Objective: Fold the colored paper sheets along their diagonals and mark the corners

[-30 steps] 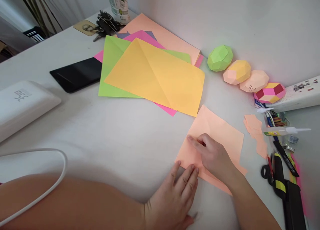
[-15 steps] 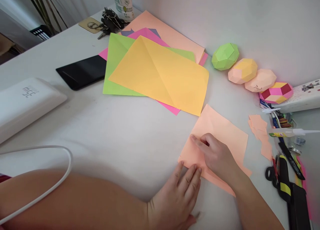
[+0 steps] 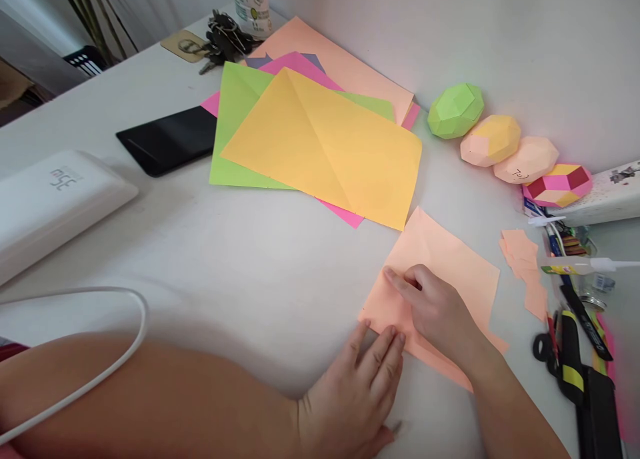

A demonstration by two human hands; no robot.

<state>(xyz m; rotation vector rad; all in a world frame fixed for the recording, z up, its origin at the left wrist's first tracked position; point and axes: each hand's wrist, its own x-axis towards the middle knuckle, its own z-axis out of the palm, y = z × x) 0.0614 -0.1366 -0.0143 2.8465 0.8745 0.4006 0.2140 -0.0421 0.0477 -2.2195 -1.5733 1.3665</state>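
Observation:
A peach paper sheet (image 3: 455,256) lies on the white table, its near edge folded over. My left hand (image 3: 367,376) rests at the near left edge of the sheet, fingers spread and fingertips touching the paper. On top of the sheet is my right hand (image 3: 437,306), its index finger stretched out and pressing on the paper, the other fingers curled under. Part of the fold is hidden beneath the right hand and forearm. Just beyond lies a yellow sheet (image 3: 345,152) on top of a green sheet (image 3: 237,112) and pink paper.
Four faceted paper shapes (image 3: 456,110) stand along the wall. Peach scraps (image 3: 525,266), scissors (image 3: 543,347) and a cutter (image 3: 571,359) lie right. A phone (image 3: 167,142), keys (image 3: 225,39) and a white power bank (image 3: 60,206) are left; a white cable (image 3: 143,319) crosses above the left forearm.
The whole view has shifted slightly, so everything sits a little further right. Both hands keep nearly the same pose on the peach sheet.

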